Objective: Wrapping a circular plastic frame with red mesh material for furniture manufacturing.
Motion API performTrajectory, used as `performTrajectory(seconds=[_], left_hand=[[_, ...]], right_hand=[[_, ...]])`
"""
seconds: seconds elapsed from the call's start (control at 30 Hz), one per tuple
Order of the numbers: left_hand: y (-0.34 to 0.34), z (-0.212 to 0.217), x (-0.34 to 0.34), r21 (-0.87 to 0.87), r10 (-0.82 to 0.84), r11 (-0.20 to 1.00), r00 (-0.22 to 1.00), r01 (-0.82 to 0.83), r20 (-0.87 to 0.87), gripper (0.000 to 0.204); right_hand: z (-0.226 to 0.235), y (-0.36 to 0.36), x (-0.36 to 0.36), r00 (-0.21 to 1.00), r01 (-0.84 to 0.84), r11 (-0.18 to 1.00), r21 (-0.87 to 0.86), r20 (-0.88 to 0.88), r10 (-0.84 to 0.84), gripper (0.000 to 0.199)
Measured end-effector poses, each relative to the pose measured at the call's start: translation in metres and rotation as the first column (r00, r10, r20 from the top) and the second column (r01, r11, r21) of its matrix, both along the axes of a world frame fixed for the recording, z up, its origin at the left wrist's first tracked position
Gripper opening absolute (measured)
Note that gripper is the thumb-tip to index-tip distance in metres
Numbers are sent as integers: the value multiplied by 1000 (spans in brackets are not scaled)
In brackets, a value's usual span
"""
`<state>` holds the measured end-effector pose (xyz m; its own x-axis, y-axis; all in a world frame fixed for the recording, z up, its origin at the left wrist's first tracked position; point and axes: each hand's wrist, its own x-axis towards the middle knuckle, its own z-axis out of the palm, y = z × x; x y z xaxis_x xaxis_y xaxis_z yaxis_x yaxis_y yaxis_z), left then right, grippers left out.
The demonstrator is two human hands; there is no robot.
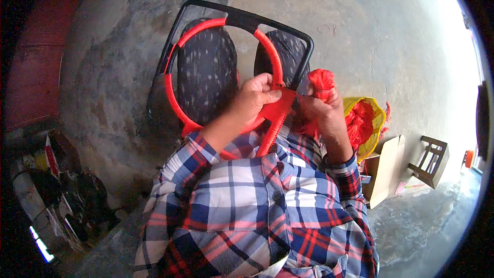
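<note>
A black metal frame (247,16) with a round ring inside it lies across my lap. Red cord (276,64) covers much of the ring, and bare black metal shows at its top and upper left. My left hand (252,100) is closed on the ring's right side, thumb pressed on a densely wrapped red patch (278,105). To the right of the frame, my right hand (325,110) is closed round a bundle of red cord (322,81), whose loose end sticks up above the fist. A short stretch of cord seems to run from the wrapped patch toward this hand.
A yellow bag (380,118) filled with more red cord stands to my right. Behind it are an open cardboard box (387,167) and a small wooden stool (431,159). Dark clutter (64,195) lies at the lower left. Grey concrete floor (360,31) surrounds me.
</note>
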<state>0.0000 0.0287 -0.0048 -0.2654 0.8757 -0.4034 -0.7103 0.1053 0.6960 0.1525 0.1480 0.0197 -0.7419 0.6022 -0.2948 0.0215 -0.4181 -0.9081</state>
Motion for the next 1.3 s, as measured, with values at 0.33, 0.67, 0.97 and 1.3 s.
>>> performTrajectory(seconds=[0.33,0.67,0.97,1.3], left_hand=[[0,-9,-9,-18,37,999,982,-34,183,22],[8,-13,-11,-126,34,992,951,5,307,20],[6,21,-4,-66,51,997,952,-33,301,36],[1,13,-7,17,349,927,847,-375,-401,26]], right_hand=[[-14,95,123,854,406,886,-225,-250,-456,6],[10,83,172,848,440,897,-47,-307,-432,55],[-11,9,-8,907,-411,842,349,250,339,59],[6,21,-43,990,-120,222,968,133,-42,87]])
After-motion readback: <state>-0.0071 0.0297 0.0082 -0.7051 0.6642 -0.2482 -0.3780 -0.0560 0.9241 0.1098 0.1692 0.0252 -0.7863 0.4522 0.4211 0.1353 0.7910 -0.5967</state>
